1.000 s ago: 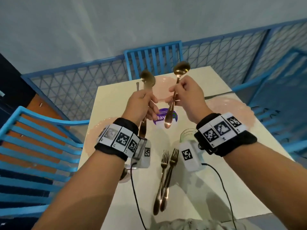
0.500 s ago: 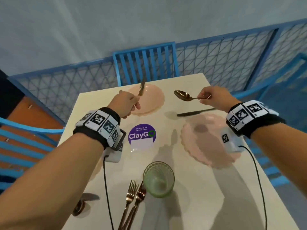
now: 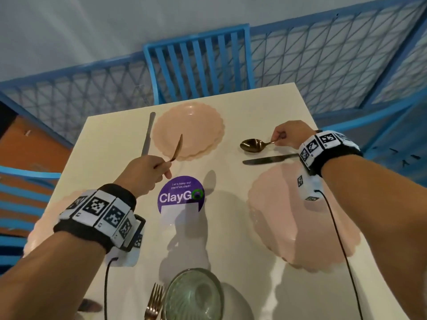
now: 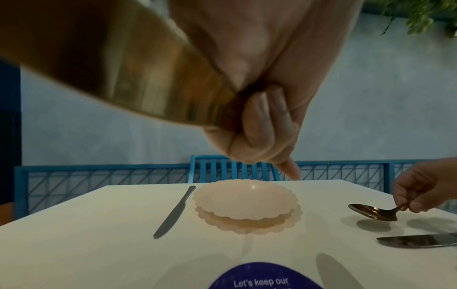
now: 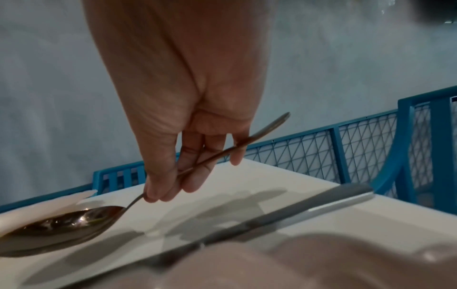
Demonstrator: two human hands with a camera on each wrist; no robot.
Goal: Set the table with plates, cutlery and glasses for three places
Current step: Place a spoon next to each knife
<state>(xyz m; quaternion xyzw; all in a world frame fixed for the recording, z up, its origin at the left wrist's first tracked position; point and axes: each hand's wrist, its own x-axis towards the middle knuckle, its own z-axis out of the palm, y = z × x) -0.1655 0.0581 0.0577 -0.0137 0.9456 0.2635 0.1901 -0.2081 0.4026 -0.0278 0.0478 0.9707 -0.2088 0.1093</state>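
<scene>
My left hand (image 3: pixel 161 169) (image 4: pixel 259 140) grips a gold spoon (image 3: pixel 178 146) in a fist; one end sticks out over the near rim of the far pink plate (image 3: pixel 189 130). A steel knife (image 3: pixel 147 135) lies left of that plate. My right hand (image 3: pixel 279 137) (image 5: pixel 168 187) pinches the handle of a second gold spoon (image 3: pixel 251 145) (image 5: pixel 61 224), held bowl up just above the table beyond another knife (image 3: pixel 270 159). That knife lies along the far side of the right pink plate (image 3: pixel 300 227). A third pink plate (image 3: pixel 46 225) shows partly under my left wrist.
A ribbed green glass (image 3: pixel 194 294) stands at the near edge with gold forks (image 3: pixel 153 301) to its left. A purple sticker (image 3: pixel 181 196) marks the table's middle. Blue chairs (image 3: pixel 198 63) and a blue mesh railing (image 3: pixel 323 61) surround the cream table (image 3: pixel 242 107).
Both hands have spread apart from the near centre and gone forward. The right hand lowered its spoon towards the table beyond the knife; the left brought its spoon near the far plate.
</scene>
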